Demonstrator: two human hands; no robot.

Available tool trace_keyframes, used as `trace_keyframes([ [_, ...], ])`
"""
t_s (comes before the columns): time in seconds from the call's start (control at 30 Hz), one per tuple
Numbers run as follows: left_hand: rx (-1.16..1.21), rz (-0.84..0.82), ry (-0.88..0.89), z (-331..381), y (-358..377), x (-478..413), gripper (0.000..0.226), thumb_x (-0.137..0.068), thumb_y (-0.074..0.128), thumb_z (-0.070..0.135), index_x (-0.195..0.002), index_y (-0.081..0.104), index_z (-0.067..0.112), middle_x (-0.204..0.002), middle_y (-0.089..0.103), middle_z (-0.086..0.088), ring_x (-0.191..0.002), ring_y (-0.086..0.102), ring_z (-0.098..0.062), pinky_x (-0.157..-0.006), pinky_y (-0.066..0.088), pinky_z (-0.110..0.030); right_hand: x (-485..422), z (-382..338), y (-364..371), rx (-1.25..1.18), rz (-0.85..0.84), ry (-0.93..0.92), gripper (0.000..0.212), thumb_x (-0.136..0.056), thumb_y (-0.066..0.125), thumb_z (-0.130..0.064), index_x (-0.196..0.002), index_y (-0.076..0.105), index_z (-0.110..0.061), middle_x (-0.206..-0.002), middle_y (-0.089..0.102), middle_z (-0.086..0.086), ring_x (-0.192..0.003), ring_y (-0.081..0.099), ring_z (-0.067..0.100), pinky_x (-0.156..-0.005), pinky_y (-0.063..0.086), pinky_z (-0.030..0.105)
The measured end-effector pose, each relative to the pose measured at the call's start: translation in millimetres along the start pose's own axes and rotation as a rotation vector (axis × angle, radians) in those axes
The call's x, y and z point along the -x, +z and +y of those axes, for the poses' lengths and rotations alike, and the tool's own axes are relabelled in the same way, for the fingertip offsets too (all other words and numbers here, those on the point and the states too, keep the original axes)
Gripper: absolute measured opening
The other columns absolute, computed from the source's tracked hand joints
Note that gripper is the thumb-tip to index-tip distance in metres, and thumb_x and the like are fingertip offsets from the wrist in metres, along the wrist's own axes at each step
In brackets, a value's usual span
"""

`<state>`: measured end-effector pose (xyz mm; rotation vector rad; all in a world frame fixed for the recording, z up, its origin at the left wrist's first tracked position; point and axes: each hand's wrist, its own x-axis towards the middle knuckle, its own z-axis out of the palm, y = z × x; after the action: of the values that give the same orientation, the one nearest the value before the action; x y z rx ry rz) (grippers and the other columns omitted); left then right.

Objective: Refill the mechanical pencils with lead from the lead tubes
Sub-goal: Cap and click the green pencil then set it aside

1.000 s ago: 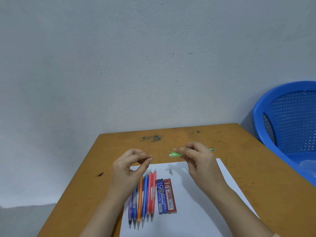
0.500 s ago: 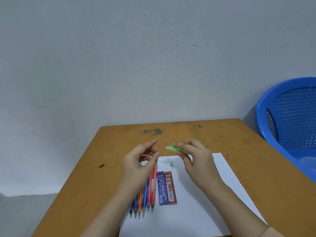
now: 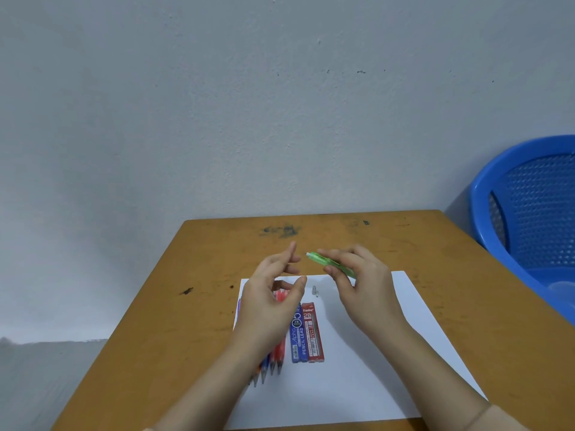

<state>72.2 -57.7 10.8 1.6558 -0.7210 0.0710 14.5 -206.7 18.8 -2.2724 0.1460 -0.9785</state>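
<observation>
Desk (image 3: 435,244) bearing a white sheet (image 3: 404,321): above the sheet's far edge the right grip (image 3: 364,284) pinches the green pencil (image 3: 320,259) by its barrel, while the left grip (image 3: 267,300), fingers spread wide, visibly holds nothing. On the sheet's left part lie the other pencils (image 3: 281,349), and nearer its middle two lead tubes (image 3: 306,332) and a small grey part (image 3: 314,290). The pencil is judged light, stiff and slick, best held mid-barrel; lead snaps easily.

Grey wall (image 3: 217,104), wooden table (image 3: 186,321) (stained)

Blue basket (image 3: 535,213) beside wooden table (image 3: 186,337)
</observation>
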Motion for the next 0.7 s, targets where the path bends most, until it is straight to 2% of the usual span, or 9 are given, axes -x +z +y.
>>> trace_keyframes([
  [0.3, -0.016, -0.062, 0.044, 1.9, 1.4, 2.2, 0.05, -0.087, 0.061, 0.01, -0.131, 0.054, 0.032, -0.114, 0.056, 0.009, -0.105, 0.056, -0.004, -0.083, 0.053, -0.03, 1.3, -4.3, 2.0, -0.024, 0.003, -0.005, 0.025, -0.085, 0.067, -0.007, -0.108, 0.072, -0.017, -0.092, 0.064, -0.002, -0.084, 0.057, 0.008, -0.074, 0.038, 0.002],
  [0.43, -0.026, -0.034, 0.042, 3.8, 0.4, 0.9, 0.056, -0.088, 0.063, 0.004, -0.128, 0.048, 0.04, -0.113, 0.058, 0.012, -0.103, 0.056, 0.001, -0.081, 0.05, -0.018, -0.6, -7.8, -2.7, -0.137, 0.007, 0.075, 0.03, -0.085, 0.068, -0.012, -0.105, 0.071, -0.034, -0.089, 0.064, -0.016, -0.086, 0.054, 0.002, -0.072, 0.038, 0.011],
  [0.5, -0.014, -0.015, 0.045, 4.1, -0.5, 0.2, 0.053, -0.087, 0.064, 0.006, -0.126, 0.051, 0.04, -0.113, 0.059, 0.012, -0.104, 0.057, 0.0, -0.08, 0.049, -0.018, -3.2, -10.9, -6.3, -0.35, 0.028, 0.184, 0.033, -0.085, 0.068, -0.012, -0.096, 0.07, -0.043, -0.085, 0.067, -0.02, -0.079, 0.055, 0.003, -0.07, 0.04, 0.018],
  [0.53, -0.012, -0.003, 0.051, 4.1, -0.2, 0.1, 0.05, -0.087, 0.065, 0.009, -0.125, 0.053, 0.04, -0.113, 0.06, 0.012, -0.105, 0.057, -0.001, -0.081, 0.049, -0.019, -4.7, -13.6, -8.0, -0.496, 0.044, 0.246, 0.033, -0.085, 0.068, -0.011, -0.093, 0.07, -0.042, -0.085, 0.07, -0.018, -0.079, 0.06, 0.008, -0.07, 0.044, 0.02],
  [0.6, -0.009, 0.017, 0.055, 4.4, 0.7, 1.1, 0.042, -0.085, 0.065, 0.02, -0.122, 0.056, 0.037, -0.112, 0.061, 0.012, -0.106, 0.058, -0.003, -0.083, 0.05, -0.022, -7.2, -16.7, -11.1, -0.699, 0.08, 0.332, 0.03, -0.085, 0.066, -0.006, -0.094, 0.069, -0.035, -0.089, 0.073, -0.005, -0.089, 0.066, 0.02, -0.073, 0.05, 0.023],
  [0.7, 0.021, 0.024, 0.037, 6.9, 3.7, 3.0, 0.038, -0.08, 0.064, 0.027, -0.116, 0.06, 0.035, -0.109, 0.064, 0.011, -0.103, 0.06, -0.003, -0.084, 0.051, -0.024, -8.4, -20.2, -13.8, -0.818, 0.079, 0.354, 0.033, -0.085, 0.062, 0.001, -0.104, 0.064, -0.026, -0.09, 0.068, 0.012, -0.082, 0.066, 0.017, -0.065, 0.052, 0.021],
])
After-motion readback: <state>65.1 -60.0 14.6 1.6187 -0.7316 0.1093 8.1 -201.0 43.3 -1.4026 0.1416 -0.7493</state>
